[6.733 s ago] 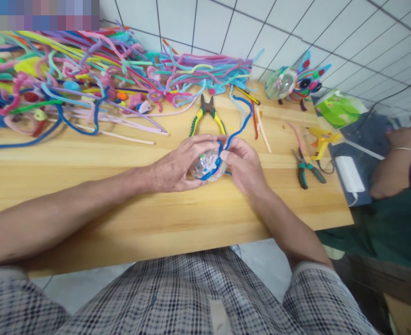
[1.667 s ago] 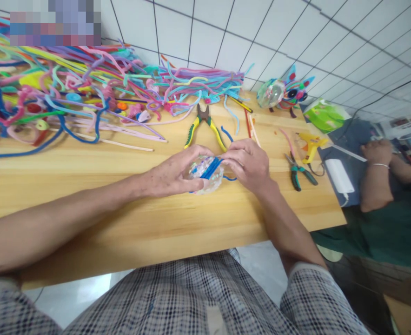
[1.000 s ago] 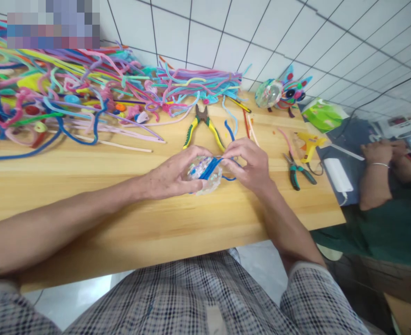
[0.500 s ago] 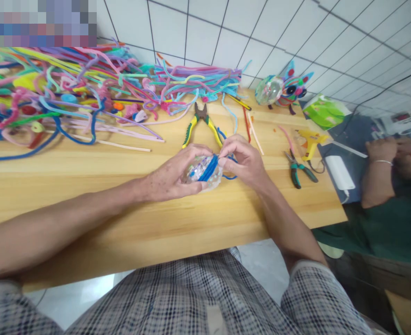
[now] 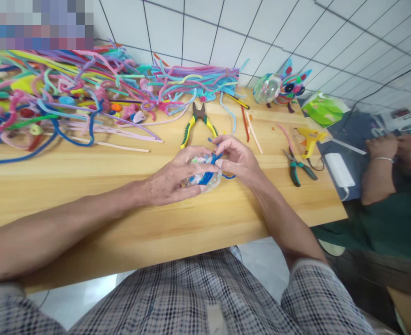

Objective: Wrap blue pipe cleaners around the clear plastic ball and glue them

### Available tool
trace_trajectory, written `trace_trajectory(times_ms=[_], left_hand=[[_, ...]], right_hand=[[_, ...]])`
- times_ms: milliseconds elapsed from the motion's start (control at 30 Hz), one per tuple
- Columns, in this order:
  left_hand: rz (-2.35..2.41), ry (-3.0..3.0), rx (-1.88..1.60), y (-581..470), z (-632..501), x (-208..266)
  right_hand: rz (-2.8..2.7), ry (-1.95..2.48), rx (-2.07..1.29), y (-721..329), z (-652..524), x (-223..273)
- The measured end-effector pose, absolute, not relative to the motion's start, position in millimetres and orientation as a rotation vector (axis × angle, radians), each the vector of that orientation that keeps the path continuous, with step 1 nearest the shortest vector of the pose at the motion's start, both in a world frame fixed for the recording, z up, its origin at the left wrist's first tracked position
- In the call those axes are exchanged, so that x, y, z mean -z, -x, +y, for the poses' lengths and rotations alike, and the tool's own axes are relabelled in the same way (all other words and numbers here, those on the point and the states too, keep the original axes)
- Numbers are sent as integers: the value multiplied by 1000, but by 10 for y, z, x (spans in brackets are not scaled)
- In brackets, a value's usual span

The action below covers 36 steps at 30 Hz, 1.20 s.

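Note:
Between my hands, just over the wooden table [image 5: 129, 174], is a clear rounded plastic piece [image 5: 212, 183] with bits of color inside. Blue pipe cleaner [image 5: 207, 177] is wrapped across it in a band, and a loose blue end sticks out to the right. My left hand [image 5: 174, 179] grips the plastic piece from the left, its thumb low and its fingers over the top. My right hand [image 5: 238, 158] pinches the blue pipe cleaner at the upper right side of the piece. Yellow-and-green pliers [image 5: 189, 130] lie with handles spread just beyond my hands.
Heaped pipe cleaners [image 5: 122, 83] cover the back left. At the back right stands a finished-looking animal figure [image 5: 291, 88]. Teal-handled pliers [image 5: 298, 170], a yellow glue gun [image 5: 310, 139] and a white box [image 5: 340, 170] lie right, near another person's hands [image 5: 381, 149].
A left finger has come down across the blue band on the plastic piece. My right fingers have shifted slightly left, still pinching at the band's upper end.

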<state>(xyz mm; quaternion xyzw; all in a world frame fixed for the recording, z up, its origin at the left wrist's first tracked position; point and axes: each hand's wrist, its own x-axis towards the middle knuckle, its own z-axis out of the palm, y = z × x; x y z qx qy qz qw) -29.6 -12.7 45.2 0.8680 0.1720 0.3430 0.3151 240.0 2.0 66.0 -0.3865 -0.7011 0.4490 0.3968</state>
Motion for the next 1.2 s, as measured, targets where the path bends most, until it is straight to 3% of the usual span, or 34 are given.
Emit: trace_trajectory(times_ms=[433, 1200], left_hand=[[459, -2330, -978, 286, -138, -390], [484, -2392, -1036, 288, -86, -317]], right_hand=[[-1376, 1030, -1660, -2355, -8, -752], [-1064, 1046, -1595, -2067, -188, -710]])
